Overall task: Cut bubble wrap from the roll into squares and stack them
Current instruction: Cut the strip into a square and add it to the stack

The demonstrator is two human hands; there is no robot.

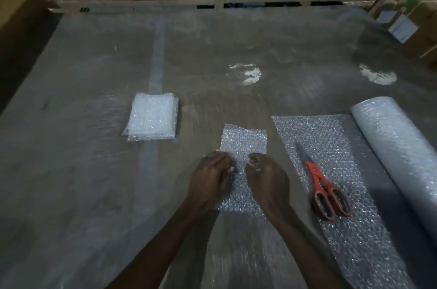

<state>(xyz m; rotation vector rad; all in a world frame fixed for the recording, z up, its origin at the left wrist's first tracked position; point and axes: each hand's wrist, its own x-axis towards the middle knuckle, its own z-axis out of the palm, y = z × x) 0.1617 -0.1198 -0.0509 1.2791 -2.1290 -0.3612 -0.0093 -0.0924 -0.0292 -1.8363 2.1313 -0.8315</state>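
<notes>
A cut strip of bubble wrap [243,140] lies flat on the table in front of me. My left hand [210,180] and my right hand [267,180] sit side by side on its middle, fingers curled and pinching the wrap. A stack of cut squares [152,119] rests to the far left. The bubble wrap roll [399,144] lies at the right, with its unrolled sheet [331,144] spread toward me. Orange-handled scissors [324,189] lie shut on that sheet, blades pointing away.
The table [71,170] is covered in clear plastic film. Cardboard boxes [418,21] stand at the far right and another box [16,2] at the far left. A shelf rail [217,2] runs along the table's far edge.
</notes>
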